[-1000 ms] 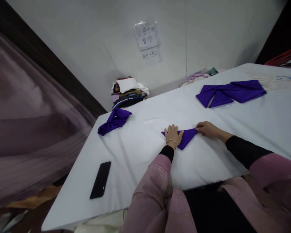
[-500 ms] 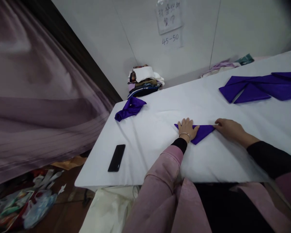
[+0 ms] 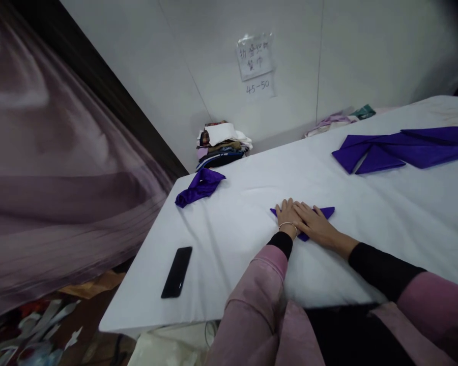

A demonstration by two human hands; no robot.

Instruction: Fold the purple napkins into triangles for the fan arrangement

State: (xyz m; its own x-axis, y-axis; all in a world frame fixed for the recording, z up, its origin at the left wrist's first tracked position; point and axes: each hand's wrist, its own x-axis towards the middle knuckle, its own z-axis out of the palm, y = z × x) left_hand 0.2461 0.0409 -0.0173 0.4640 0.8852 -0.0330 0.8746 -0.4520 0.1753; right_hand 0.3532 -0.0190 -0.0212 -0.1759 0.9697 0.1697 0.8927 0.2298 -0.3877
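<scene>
A purple cloth napkin (image 3: 327, 212), folded into a flat triangle, lies on the white-covered table (image 3: 248, 244) in front of me. My left hand (image 3: 287, 214) rests flat on its left part, fingers stretched out and a bracelet at the wrist. Beside it and partly over it, my right hand (image 3: 316, 223) lies flat on the napkin with its fingers extended. Most of the napkin is hidden under both hands; its left tip, right corner and bottom point show.
Several folded purple napkins (image 3: 423, 147) lie at the back right. A crumpled purple cloth (image 3: 200, 187) sits at the back left, near a stack of folded clothes (image 3: 223, 146). A black phone (image 3: 177, 272) lies at the front left. A pink curtain (image 3: 72, 168) hangs at the left.
My right hand has moved left from the napkin's right corner onto its middle, against my left hand. My left hand stays pressed on the cloth. The camera view has tilted up slightly.
</scene>
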